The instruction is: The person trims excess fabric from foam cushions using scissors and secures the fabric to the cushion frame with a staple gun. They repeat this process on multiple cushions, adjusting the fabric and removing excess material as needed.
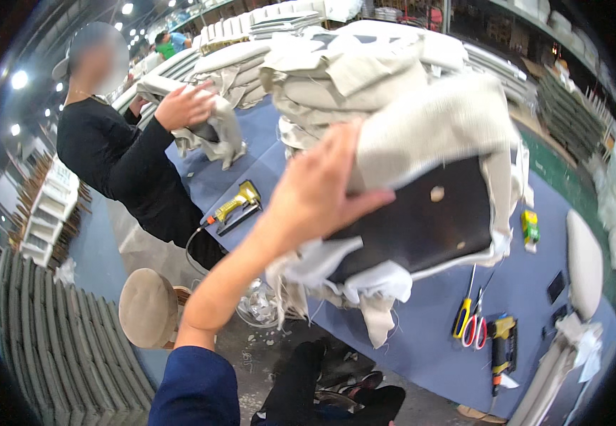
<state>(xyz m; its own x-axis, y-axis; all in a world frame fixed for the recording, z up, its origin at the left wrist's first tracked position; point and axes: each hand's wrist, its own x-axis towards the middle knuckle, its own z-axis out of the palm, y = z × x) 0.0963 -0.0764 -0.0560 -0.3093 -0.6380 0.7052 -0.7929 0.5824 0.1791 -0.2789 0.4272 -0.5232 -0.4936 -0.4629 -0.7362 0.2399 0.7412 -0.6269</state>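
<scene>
My left hand [315,181] reaches up from a blue sleeve, its fingers stretched out and its thumb spread apart. The fingertips lie against the left edge of beige fabric [429,124] draped over a seat cushion. My thumb lies across the black backing board [429,220] of that cushion, which faces me, tilted. White lining [386,280] and loose fabric hang from its lower edge. Behind it stands a pile of beige covered cushions [336,92]. My right hand does not show.
On the blue table [422,355] lie a yellow screwdriver [462,318], red-handled scissors [475,331], two staple guns [501,348] [237,204] and a small green box [530,227]. A co-worker [109,135] handles another cushion at left. A round stool [149,307] and stacked grey cushions [59,341] stand nearby.
</scene>
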